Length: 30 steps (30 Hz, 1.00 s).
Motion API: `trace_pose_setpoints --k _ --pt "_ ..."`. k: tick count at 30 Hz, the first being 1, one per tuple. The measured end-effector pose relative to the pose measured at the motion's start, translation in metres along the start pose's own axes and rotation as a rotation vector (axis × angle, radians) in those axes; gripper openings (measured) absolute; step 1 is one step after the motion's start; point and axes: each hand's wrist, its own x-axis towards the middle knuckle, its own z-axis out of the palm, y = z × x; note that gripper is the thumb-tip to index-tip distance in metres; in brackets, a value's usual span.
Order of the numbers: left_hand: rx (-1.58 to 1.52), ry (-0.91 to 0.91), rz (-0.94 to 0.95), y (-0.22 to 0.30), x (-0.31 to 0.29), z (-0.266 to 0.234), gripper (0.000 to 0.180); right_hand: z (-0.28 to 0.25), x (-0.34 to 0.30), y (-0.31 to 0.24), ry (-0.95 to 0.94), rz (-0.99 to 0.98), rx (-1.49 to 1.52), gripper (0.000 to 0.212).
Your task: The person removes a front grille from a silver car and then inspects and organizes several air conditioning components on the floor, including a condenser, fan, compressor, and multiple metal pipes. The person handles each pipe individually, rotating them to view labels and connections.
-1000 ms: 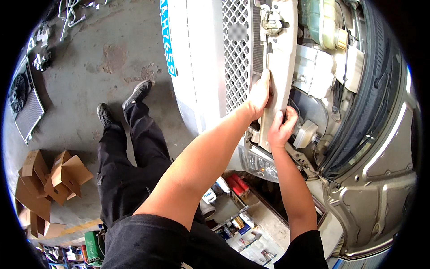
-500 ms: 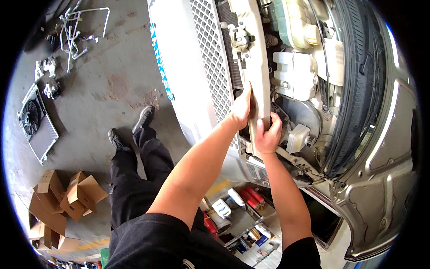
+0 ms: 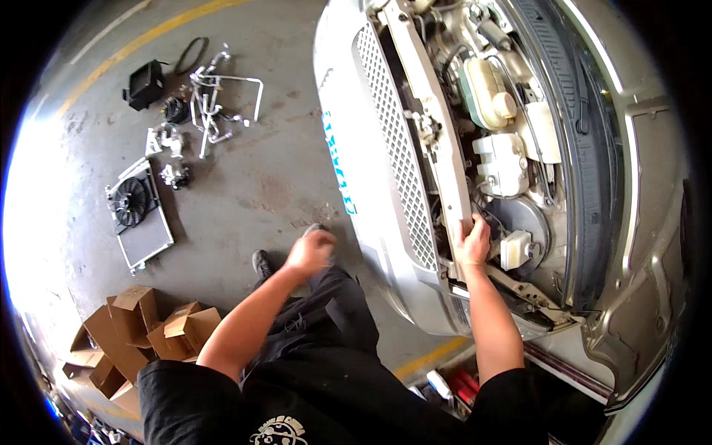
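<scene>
Beige metal crossbar point(image 3: 451, 174), edge in grip of curled right hand point(image 3: 473, 243); blurred left hand point(image 3: 310, 253), grip unclear, above roomy floor point(image 3: 241, 189).

Left fingers point(image 3: 322, 238) off crossbeam point(image 3: 447, 152), in midair

Gray flr point(image 3: 245, 185), w/ worn brownish patches point(image 3: 276, 194) & painted yellow line point(image 3: 430, 358). Far L: blk box point(image 3: 146, 85), blk belt loop point(image 3: 192, 56) just beside it; tangle of bent silver pipes point(image 3: 205, 107) to R. Blk round part point(image 3: 176, 110) near pipes, then sm. silver metal parts point(image 3: 164, 139). Closer: flat rect. panel point(image 3: 147, 241) w/ blk fan point(image 3: 130, 202) on top. Nearest, L: open cardboard boxes point(image 3: 117, 343), bunched tog.
</scene>
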Motion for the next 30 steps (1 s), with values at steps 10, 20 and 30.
trace_pose_setpoints --k 10,20,30 --pt "0.260 1.174 -0.571 -0.257 -0.232 -0.251 0.042 -0.004 -0.009 0.024 0.042 0.011 -0.027 0.051" --pt "1.138 0.410 -0.578 -0.400 -0.299 -0.171 0.017 0.007 -0.006 0.020 0.104 0.020 -0.037 0.045" --pt "-0.446 0.988 -0.365 -0.288 -0.261 -0.207 0.012 0.003 -0.008 0.014 0.127 0.045 -0.041 0.045"
